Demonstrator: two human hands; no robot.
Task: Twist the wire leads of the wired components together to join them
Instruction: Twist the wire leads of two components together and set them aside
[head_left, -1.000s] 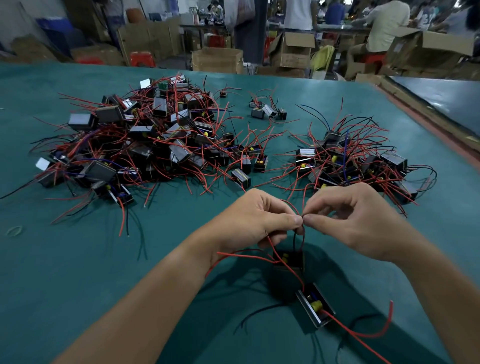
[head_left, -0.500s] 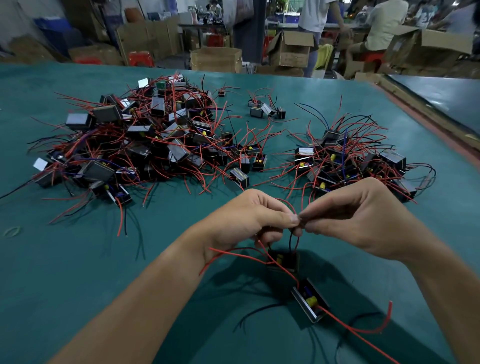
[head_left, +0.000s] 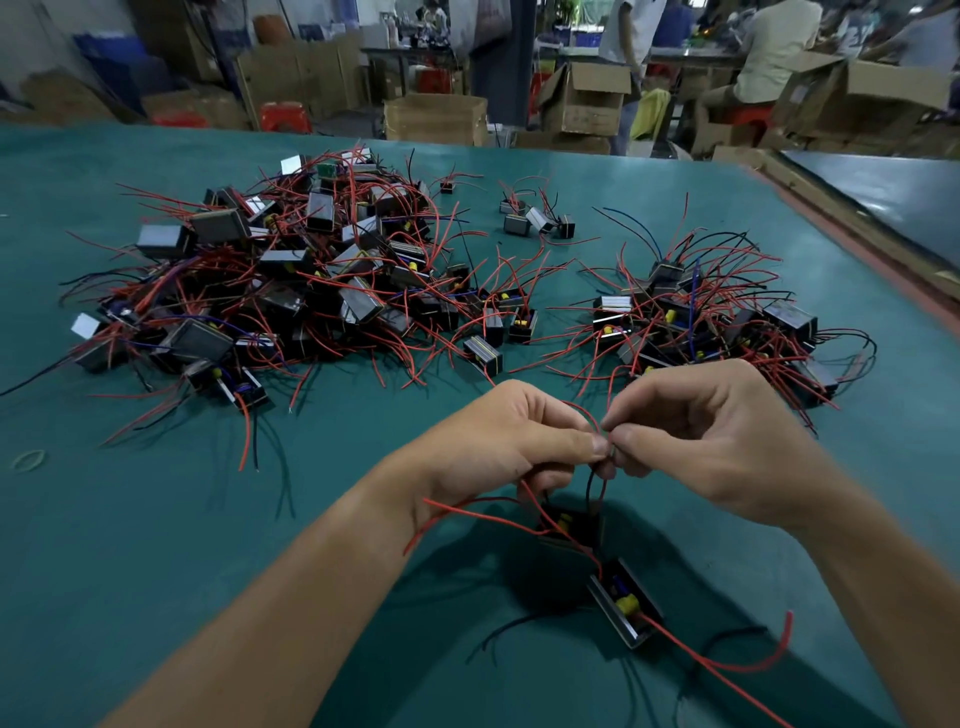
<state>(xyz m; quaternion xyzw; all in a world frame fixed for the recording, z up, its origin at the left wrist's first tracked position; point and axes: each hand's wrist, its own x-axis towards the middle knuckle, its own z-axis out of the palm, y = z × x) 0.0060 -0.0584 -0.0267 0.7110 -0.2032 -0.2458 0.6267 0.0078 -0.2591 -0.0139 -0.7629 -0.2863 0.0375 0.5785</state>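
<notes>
Thin red and black wire leads (head_left: 589, 480) pinched
They are clamped by the left hand (head_left: 498, 441) and the right hand (head_left: 727, 436), fingertips (head_left: 589, 445) touching.

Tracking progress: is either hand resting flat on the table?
No, the left hand and right hand both pinch the wire leads above the table.

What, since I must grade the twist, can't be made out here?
1. Head view: where the leads meet is hidden between the pinching left hand and right hand; the twist is unreadable.
2. Head view: the upper component sits in the hands' shadow, its detail lost.
3. Head view: the lower component has a red lead cut off by the bottom edge.
</notes>
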